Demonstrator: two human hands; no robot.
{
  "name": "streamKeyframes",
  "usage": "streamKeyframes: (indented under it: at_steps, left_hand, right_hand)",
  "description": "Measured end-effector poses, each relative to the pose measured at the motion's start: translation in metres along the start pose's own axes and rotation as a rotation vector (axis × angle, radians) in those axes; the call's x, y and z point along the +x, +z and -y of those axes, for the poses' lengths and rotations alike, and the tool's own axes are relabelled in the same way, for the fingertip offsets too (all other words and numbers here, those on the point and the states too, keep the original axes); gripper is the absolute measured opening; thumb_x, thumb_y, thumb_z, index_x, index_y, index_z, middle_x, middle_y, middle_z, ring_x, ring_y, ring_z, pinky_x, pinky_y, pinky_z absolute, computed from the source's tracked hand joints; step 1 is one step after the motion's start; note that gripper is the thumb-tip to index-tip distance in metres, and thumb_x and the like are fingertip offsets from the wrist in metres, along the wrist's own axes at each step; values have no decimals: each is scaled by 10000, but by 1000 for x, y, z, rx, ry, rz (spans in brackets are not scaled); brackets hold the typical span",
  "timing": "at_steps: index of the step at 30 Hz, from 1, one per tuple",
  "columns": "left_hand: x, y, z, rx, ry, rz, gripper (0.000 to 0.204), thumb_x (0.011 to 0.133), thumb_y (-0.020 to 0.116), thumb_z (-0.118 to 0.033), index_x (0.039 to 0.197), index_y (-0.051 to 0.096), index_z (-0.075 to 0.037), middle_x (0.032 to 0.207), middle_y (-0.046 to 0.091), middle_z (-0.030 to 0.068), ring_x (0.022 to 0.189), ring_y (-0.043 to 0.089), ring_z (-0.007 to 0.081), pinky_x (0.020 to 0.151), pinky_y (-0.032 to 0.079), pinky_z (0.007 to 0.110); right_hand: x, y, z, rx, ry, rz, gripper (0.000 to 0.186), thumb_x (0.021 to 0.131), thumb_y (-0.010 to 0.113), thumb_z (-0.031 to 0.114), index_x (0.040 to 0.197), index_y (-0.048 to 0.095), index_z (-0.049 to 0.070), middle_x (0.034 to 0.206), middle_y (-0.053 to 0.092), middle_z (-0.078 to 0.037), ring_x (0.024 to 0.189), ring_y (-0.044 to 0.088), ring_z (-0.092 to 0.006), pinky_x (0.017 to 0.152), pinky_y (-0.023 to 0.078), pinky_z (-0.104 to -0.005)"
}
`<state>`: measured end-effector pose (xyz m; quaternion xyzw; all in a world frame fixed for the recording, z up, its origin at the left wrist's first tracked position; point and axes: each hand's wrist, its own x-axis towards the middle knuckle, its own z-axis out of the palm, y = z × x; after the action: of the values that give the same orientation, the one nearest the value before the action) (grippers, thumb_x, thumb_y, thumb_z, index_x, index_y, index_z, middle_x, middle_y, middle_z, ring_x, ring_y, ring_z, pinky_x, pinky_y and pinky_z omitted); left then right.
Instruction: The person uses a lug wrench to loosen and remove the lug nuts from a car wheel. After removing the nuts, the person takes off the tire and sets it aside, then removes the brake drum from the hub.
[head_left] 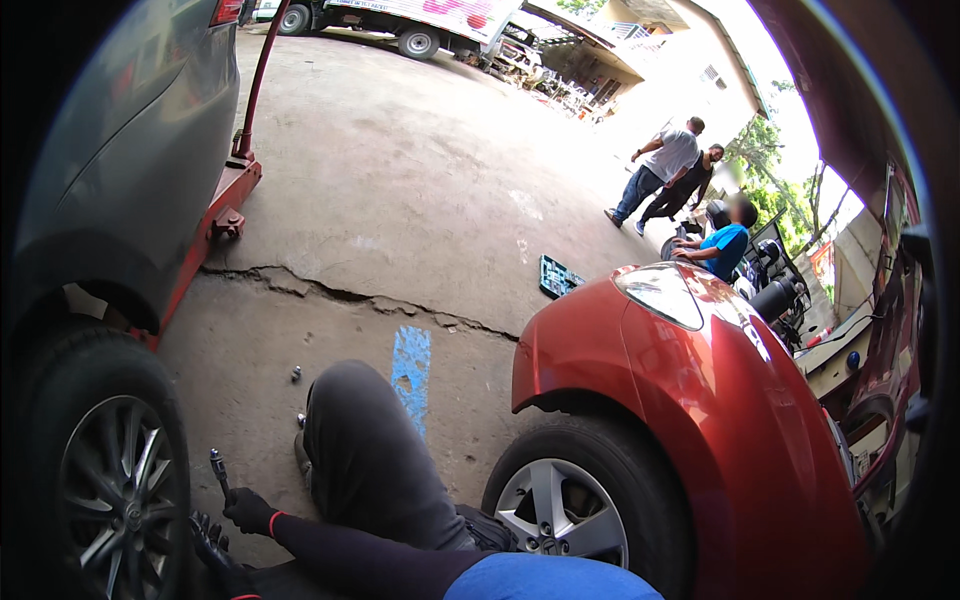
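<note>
My right hand [250, 512], in a black glove, is closed around a dark-handled tool that looks like a socket wrench [217, 464], its metal head pointing up. Just below it, at the tread of the grey car's wheel [122, 500], is my left hand [208, 542], also gloved. Its fingers look stretched out, and I see nothing in them. The wheel has a multi-spoke alloy rim. My bent knee [350, 405] in dark trousers rises beside the hands. Two small metal pieces, perhaps sockets or nuts, lie by it: one metal piece [296, 373] farther off, the other close to my foot.
A red car [690, 400] with a silver-rimmed wheel [565, 505] stands close on the right. A red floor jack [215, 225] sits by the grey car [120, 160]. On the cracked concrete lies a teal tool case [560, 277]. Several people are farther off; a truck [410, 20] stands behind.
</note>
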<state>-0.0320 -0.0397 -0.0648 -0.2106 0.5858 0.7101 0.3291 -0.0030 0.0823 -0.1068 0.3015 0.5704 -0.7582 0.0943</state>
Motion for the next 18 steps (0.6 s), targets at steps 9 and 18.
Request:
streamKeyframes:
  at_steps: [9, 18]
  left_hand:
    - [19, -9, 7, -112, -141, -78, 600, 1049, 408, -505, 1491, 442, -99, 1286, 616, 130, 935, 617, 191, 741, 502, 306]
    - [19, 0, 18, 13, 5, -113, 493, 960, 607, -464, 1337, 532, -157, 1020, 639, 66, 642, 558, 135, 525, 388, 266]
  right_hand:
    - [64, -66, -64, -473, -103, -35, 162, 787, 735, 194, 886, 647, 99, 702, 624, -70, 592, 619, -243, 530, 501, -404]
    - [101, -135, -47, 113, 196, -97, 193, 915, 657, 294, 898, 664, 102, 687, 624, -53, 555, 580, -232, 513, 456, -386]
